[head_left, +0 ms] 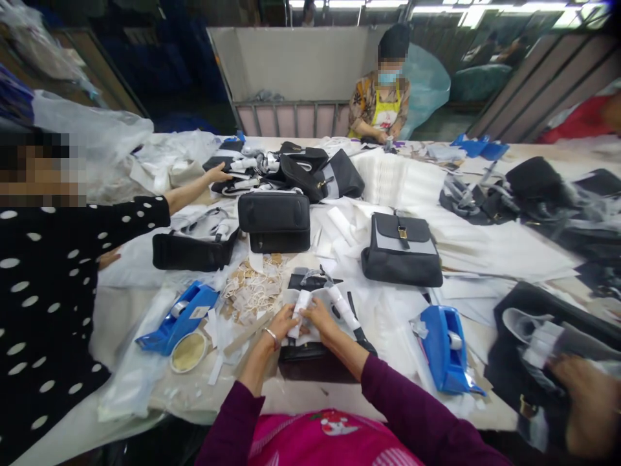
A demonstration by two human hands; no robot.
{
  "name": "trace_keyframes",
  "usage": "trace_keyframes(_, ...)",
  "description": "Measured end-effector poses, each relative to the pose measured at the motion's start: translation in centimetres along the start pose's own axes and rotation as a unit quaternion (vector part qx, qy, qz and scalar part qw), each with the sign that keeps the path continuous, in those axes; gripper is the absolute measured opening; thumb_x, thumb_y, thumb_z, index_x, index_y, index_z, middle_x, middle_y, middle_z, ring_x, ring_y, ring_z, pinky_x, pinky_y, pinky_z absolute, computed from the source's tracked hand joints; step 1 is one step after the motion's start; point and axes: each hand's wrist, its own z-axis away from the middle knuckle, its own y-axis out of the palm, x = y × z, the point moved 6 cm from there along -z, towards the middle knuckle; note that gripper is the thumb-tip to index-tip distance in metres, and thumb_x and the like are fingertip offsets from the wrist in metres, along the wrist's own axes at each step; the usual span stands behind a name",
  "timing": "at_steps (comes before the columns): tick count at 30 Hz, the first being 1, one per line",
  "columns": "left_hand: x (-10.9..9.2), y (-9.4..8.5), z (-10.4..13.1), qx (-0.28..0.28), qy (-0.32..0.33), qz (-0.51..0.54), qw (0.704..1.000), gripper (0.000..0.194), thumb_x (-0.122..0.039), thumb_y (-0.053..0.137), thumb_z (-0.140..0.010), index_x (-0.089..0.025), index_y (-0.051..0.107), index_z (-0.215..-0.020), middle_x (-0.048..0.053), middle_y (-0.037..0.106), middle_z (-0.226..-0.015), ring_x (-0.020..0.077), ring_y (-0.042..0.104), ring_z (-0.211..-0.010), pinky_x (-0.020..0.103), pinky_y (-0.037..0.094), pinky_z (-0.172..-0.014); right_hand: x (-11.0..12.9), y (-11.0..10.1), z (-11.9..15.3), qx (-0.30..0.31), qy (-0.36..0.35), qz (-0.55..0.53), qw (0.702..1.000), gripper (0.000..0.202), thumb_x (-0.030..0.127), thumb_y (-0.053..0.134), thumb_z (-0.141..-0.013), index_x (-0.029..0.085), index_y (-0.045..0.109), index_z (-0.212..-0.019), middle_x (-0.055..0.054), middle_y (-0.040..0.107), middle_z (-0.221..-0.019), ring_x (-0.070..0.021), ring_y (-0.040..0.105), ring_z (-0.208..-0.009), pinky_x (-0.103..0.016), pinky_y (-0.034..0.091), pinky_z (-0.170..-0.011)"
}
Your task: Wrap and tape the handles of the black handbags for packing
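A black handbag (315, 366) lies right in front of me at the near edge of the table, its top facing up. White paper is wrapped round part of its handle (303, 303). My left hand (285, 321) pinches this wrapped piece from the left. From the other side, my right hand (321, 317) closes its fingers on the same piece. A second white-wrapped stretch (343, 305) of strap curves to the right of my right hand. The bag's opening is partly covered by my hands.
Blue tape dispensers stand left (187, 317) and right (444, 346), near a round tin (189, 351). Stringed tags (255, 288) lie in a heap. Black bags, one buckled (402, 249), sit beyond. A co-worker's arm (194, 188) reaches in from the left; another's hand (582, 382) is at right.
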Motion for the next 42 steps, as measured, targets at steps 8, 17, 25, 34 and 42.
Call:
trace_keyframes(8, 2.2, -8.3, 2.9, -0.215, -0.01, -0.067, 0.974, 0.051, -0.031, 0.075, -0.055, -0.016, 0.059, -0.101, 0.008, 0.066, -0.095, 0.0214, 0.065, -0.079, 0.032, 0.052, -0.072, 0.7, -13.3, 3.2, -0.102, -0.048, 0.033, 0.993, 0.027, 0.028, 0.059, -0.073, 0.016, 0.066, -0.096, -0.009, 0.069, -0.1, -0.022, 0.064, -0.093, -0.037, 0.049, -0.09)
trace_keyframes(17, 7.4, -6.2, 4.3, -0.177, -0.109, -0.015, 0.978, 0.045, -0.048, 0.074, -0.065, -0.016, 0.062, -0.094, 0.011, 0.069, -0.092, 0.0244, 0.067, -0.085, 0.036, 0.053, -0.072, -2.7, -19.4, -1.4, -0.109, 0.0, 0.146, 0.983, 0.041, 0.015, 0.058, -0.065, 0.012, 0.064, -0.105, -0.017, 0.066, -0.109, -0.0269, 0.064, -0.098, -0.041, 0.052, -0.083)
trace_keyframes(25, 6.4, -4.3, 2.3, -0.163, -0.077, -0.001, 0.984, 0.033, -0.042, 0.062, -0.076, -0.014, 0.064, -0.094, 0.009, 0.07, -0.087, 0.0224, 0.067, -0.082, 0.034, 0.055, -0.071, 1.6, -14.4, -8.5, 0.104, -0.068, 0.248, 0.961, 0.067, 0.002, 0.07, -0.05, 0.017, 0.063, -0.115, -0.008, 0.063, -0.122, -0.0247, 0.055, -0.115, -0.036, 0.04, -0.101)
trace_keyframes(34, -1.2, -2.8, 3.0, -0.265, 0.114, -0.106, 0.952, 0.032, -0.022, 0.055, -0.08, -0.017, 0.061, -0.111, 0.011, 0.059, -0.123, 0.0228, 0.053, -0.117, 0.038, 0.037, -0.108, 3.7, -11.5, -10.7, 0.191, -0.022, 0.315, 0.929, 0.037, 0.003, 0.073, -0.043, 0.015, 0.07, -0.078, -0.002, 0.072, -0.081, -0.021, 0.063, -0.082, -0.023, 0.048, -0.075)
trace_keyframes(42, -3.3, 5.3, 0.5, -0.13, 0.094, 0.018, 0.987, 0.026, -0.017, 0.059, -0.077, -0.016, 0.064, -0.103, 0.01, 0.067, -0.108, 0.0221, 0.065, -0.101, 0.038, 0.049, -0.096, 6.0, -11.0, -9.0, 0.176, -0.038, 0.338, 0.924, 0.024, 0.011, 0.072, -0.048, 0.016, 0.066, -0.071, 0.003, 0.066, -0.064, -0.0164, 0.059, -0.066, -0.021, 0.044, -0.061)
